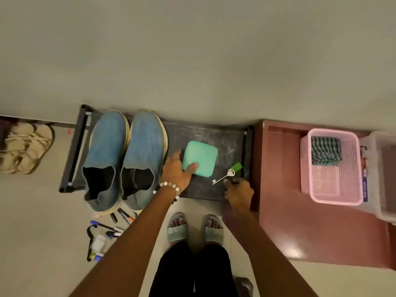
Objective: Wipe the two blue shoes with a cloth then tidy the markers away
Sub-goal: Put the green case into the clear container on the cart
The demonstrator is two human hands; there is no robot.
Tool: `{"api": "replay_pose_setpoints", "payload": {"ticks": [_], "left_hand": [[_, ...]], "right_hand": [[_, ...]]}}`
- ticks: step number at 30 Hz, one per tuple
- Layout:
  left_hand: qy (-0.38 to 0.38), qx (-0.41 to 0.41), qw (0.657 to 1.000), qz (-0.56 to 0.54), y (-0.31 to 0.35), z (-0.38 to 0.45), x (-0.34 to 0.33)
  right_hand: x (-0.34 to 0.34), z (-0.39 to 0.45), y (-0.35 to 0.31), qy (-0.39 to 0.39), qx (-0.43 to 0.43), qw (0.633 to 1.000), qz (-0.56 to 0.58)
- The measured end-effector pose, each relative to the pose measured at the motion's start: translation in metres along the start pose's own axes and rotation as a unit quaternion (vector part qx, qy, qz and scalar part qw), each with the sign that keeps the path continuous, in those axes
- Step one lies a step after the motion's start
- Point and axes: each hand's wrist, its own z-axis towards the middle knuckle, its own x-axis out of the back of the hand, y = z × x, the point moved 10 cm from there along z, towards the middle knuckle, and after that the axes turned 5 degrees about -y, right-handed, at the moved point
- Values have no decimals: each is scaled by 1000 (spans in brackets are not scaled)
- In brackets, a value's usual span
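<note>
A: What's biggest down there?

B: The black shoe rack (214, 133) against the wall. The two blue shoes (126, 159) sit side by side on its left half.

A: And the hands?

B: The left hand (175, 170) grips the near left edge of a mint-green square box (200, 157) on the rack, thumb on top. The right hand (239, 194) rests curled at the rack's front edge; I can't tell if it holds anything.

A: The cloth?

B: A striped cloth (325, 150) lies in the pink basket (351, 196).

A: Markers?

B: The markers (116, 224) lie scattered on the floor below the shoes.
</note>
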Motion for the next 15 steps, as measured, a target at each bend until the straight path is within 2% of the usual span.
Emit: {"api": "replay_pose_setpoints", "payload": {"ticks": [3,5,6,8,11,15], "left_hand": [[5,28,999,-28,-17,26,-19],[26,47,998,32,-21,31,-27],[44,52,996,56,-21,29,-29],[68,55,996,36,-21,27,-31],[34,108,992,-61,-28,25,-38],[-4,164,971,-172,-20,-3,-35]], "right_hand": [[-1,9,-17,61,18,997,-54],[0,12,-23,92,-7,993,-76],[-3,14,-24,89,-13,993,-80],[-8,20,-24,71,-16,996,-55],[-7,22,-21,29,-7,998,54],[22,-15,-26,-38,9,972,232]]}}
